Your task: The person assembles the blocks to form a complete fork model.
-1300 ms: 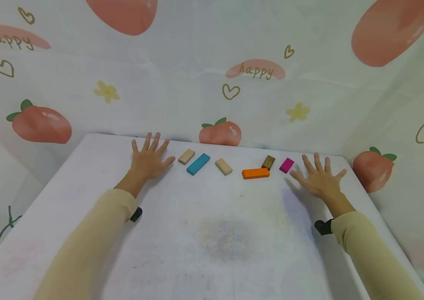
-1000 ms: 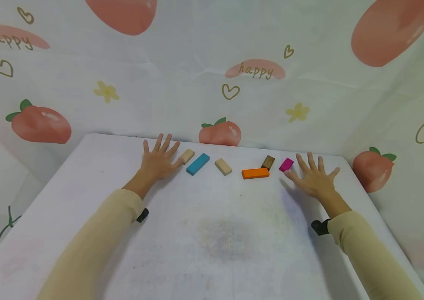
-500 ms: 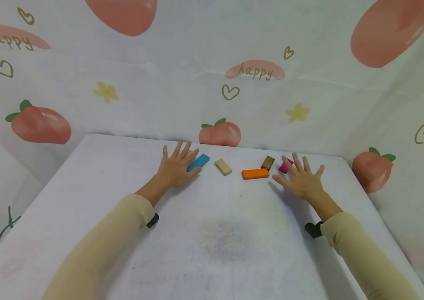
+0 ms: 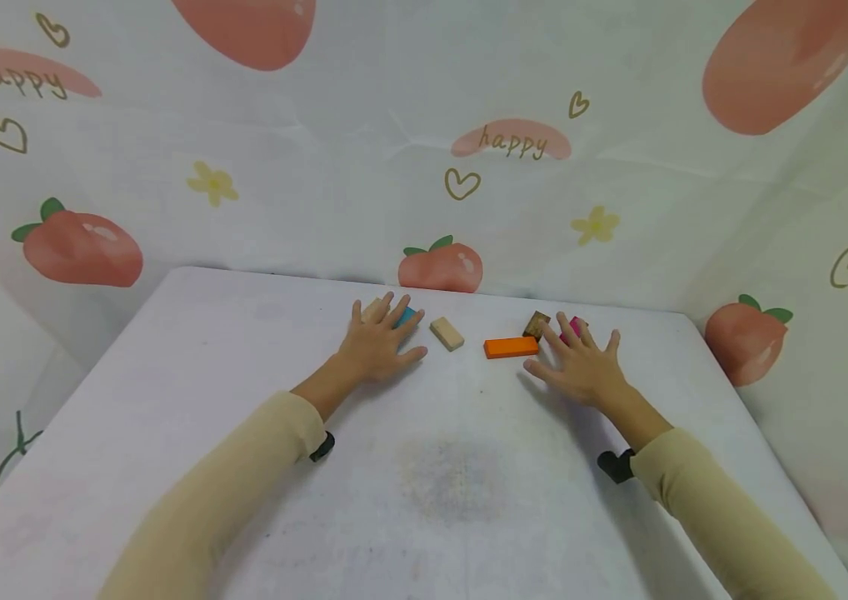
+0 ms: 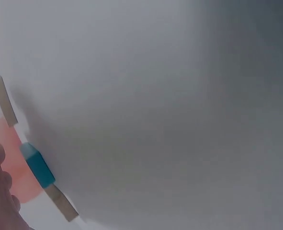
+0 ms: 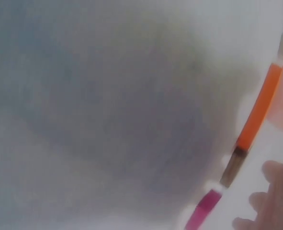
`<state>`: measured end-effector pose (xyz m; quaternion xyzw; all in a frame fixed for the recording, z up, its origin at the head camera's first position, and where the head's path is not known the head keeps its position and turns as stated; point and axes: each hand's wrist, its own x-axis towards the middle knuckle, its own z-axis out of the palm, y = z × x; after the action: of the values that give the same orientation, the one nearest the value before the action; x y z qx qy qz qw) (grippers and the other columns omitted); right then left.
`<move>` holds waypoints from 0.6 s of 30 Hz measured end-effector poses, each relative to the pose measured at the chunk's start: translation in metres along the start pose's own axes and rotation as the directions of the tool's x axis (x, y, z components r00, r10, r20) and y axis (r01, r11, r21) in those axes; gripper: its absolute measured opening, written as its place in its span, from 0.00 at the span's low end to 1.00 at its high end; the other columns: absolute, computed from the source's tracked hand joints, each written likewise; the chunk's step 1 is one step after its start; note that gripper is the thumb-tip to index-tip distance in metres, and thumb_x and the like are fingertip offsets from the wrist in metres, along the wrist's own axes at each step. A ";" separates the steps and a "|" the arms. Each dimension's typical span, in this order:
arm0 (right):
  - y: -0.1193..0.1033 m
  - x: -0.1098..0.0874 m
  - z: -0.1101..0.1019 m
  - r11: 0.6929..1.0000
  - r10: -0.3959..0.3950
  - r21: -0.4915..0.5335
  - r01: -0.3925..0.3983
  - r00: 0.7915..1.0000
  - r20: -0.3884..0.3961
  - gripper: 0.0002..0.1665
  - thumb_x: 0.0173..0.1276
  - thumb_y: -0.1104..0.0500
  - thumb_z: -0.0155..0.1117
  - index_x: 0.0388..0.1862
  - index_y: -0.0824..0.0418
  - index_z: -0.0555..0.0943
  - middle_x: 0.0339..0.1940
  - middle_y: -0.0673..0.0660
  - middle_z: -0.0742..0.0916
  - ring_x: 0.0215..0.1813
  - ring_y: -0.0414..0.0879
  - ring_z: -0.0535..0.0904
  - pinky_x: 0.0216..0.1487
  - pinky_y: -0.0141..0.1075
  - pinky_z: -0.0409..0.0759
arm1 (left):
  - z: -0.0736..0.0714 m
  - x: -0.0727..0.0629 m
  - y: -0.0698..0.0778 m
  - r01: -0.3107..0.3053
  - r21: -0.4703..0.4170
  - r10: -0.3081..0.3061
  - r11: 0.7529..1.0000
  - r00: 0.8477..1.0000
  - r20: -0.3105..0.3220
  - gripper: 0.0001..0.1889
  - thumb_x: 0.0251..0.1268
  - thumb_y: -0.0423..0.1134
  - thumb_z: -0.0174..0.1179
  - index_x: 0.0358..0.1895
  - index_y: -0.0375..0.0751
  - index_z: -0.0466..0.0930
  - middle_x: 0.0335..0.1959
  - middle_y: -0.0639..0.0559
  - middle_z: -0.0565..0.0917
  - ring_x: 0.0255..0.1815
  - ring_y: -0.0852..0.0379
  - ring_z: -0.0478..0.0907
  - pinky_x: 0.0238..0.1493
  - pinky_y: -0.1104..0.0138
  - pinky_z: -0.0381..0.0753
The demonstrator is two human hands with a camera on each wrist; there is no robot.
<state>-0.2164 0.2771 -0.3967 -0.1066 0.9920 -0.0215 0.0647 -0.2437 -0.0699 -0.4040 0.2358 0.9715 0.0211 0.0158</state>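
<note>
My left hand, fingers spread, hovers over the back of the table and partly covers a blue block and a tan block. Just right of its thumb lies a second tan block. The right hand is also spread, its fingers overlapping a magenta block and the edge of a dark brown block. Its thumb points at an orange block, which lies beside the brown one. Neither hand holds anything. In the left wrist view, the blue block shows whole, apart from the fingertips.
The blocks lie in a loose row near the rear edge of a white table with faint stains. Behind it hangs a white cloth printed with peaches, hearts and flowers. A dark green cord hangs at the left.
Both hands have moved inward: the left slid rightward over the tan and blue blocks, the right leftward over the magenta block toward the brown and orange ones. The blocks stay put.
</note>
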 end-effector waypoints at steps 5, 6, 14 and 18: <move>-0.013 -0.001 0.001 0.999 -0.048 0.006 0.047 0.999 0.017 0.53 0.69 0.25 0.42 0.82 0.54 0.51 0.81 0.64 0.54 0.79 0.68 0.47 0.66 0.76 0.30 | -0.001 0.000 0.011 -0.036 -0.013 0.036 0.999 0.999 0.030 0.37 0.75 0.66 0.37 0.81 0.56 0.50 0.82 0.50 0.47 0.82 0.45 0.37 0.71 0.33 0.41; -0.016 -0.001 0.001 0.998 -0.061 0.004 0.061 0.998 0.015 0.52 0.70 0.26 0.43 0.82 0.55 0.52 0.81 0.64 0.55 0.79 0.66 0.48 0.67 0.75 0.31 | -0.001 0.001 0.013 -0.046 -0.015 0.047 0.999 0.998 0.038 0.36 0.75 0.66 0.37 0.81 0.56 0.50 0.82 0.50 0.47 0.82 0.45 0.37 0.72 0.33 0.41; -0.031 -0.004 0.003 0.991 -0.130 -0.008 0.130 0.991 0.005 0.49 0.71 0.28 0.46 0.80 0.58 0.59 0.80 0.63 0.61 0.77 0.66 0.56 0.71 0.71 0.40 | 0.001 0.004 0.028 -0.107 -0.020 0.108 0.994 0.991 0.079 0.36 0.75 0.67 0.36 0.80 0.56 0.51 0.82 0.52 0.49 0.82 0.45 0.38 0.73 0.34 0.36; -0.035 -0.004 0.005 0.990 -0.141 -0.005 0.141 0.990 -0.023 0.47 0.71 0.31 0.49 0.77 0.61 0.63 0.76 0.66 0.66 0.73 0.67 0.63 0.71 0.66 0.53 | -0.001 0.005 0.033 -0.109 -0.041 0.113 0.993 0.986 0.123 0.36 0.75 0.67 0.35 0.80 0.57 0.51 0.81 0.52 0.50 0.82 0.45 0.39 0.72 0.33 0.34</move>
<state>-0.2041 0.2438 -0.3995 -0.1765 0.9827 -0.0255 0.0510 -0.2336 -0.0382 -0.4020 0.2902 0.9533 0.0238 0.0797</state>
